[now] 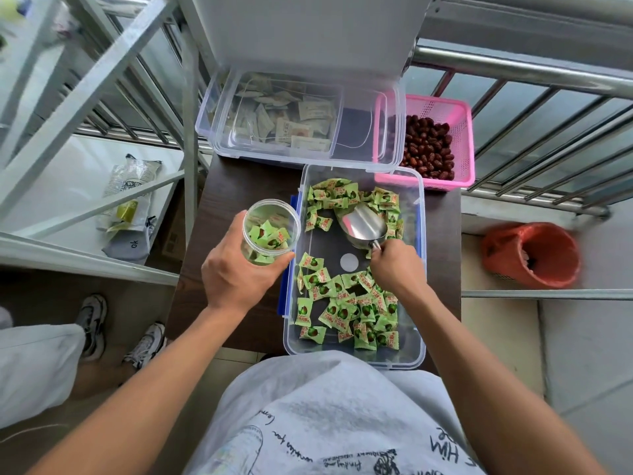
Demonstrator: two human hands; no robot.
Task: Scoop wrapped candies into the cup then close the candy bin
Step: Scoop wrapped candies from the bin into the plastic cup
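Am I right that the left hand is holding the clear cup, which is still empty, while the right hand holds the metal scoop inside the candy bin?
Not quite: the clear cup is not empty. The head view shows several green wrapped candies already in it. The rest holds: the left hand holds the cup, and the right hand holds the metal scoop inside the candy bin.

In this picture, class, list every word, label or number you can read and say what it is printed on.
"Gk": on the grey item on the left shelf.
"HiM": upside down on the shirt; the shirt's other handwriting is too distorted to read.
Candy wrappers: red print, too small to read.
Packets in the far bin: blurred.
Bag on the shelf: unreadable.
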